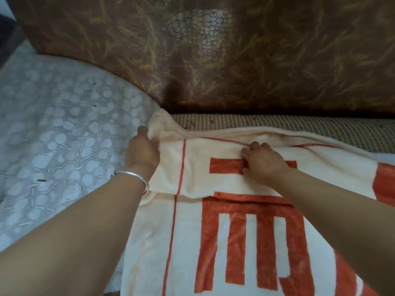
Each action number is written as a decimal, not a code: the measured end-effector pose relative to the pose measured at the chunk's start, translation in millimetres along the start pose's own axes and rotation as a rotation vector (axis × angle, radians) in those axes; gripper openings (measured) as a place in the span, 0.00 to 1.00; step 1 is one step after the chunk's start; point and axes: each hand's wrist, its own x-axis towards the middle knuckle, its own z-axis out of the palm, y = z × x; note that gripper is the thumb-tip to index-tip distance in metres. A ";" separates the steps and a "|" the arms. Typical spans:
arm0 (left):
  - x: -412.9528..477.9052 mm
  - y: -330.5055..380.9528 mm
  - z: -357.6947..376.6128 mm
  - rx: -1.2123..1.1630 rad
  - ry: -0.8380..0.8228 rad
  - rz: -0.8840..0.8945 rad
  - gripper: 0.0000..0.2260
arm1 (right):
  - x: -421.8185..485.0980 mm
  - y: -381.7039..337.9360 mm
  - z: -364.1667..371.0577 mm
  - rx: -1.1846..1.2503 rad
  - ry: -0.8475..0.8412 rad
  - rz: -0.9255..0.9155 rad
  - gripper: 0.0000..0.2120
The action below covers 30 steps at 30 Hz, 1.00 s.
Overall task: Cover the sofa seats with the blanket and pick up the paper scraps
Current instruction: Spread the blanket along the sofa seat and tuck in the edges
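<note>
left hand (142, 151) grip pinches a corner of the cream orange-patterned fleece blanket (192, 182); right hand (264, 163) grip pinches its fold over the woven beige sofa seat (320, 124).

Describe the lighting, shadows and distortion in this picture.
Head view: soft, dim indoor light; a pale sheen on the backrest; deep shadow in the crease below it; wide-angle bending curves the left seat edge and enlarges the forearms; the blanket looks fairly sharp.
</note>
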 end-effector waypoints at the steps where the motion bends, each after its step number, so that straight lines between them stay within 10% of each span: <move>1: 1.2 -2.6 0.3 0.004 -0.086 -0.049 0.22 | -0.3 -1.8 0.2 -0.003 -0.008 0.014 0.15; 8: -0.9 -37.7 -9.1 -0.279 -0.645 -0.458 0.23 | -2.0 -14.3 -2.4 0.025 -0.005 0.088 0.15; 12: -2.6 -35.6 -2.6 0.199 -0.476 -0.149 0.19 | 0.4 -21.2 -0.6 -0.011 -0.055 0.117 0.18; 24: -19.0 -37.3 -5.3 0.545 -0.308 0.063 0.27 | -17.7 -19.1 2.6 -0.048 -0.352 0.069 0.50; 28: -30.1 -47.2 -6.1 0.504 0.048 0.717 0.13 | -39.1 -2.0 3.8 -0.004 -0.444 -0.007 0.54; 30: -44.3 -50.9 -3.7 0.494 -0.031 0.994 0.14 | -49.2 -0.6 10.9 -0.083 -0.410 -0.045 0.51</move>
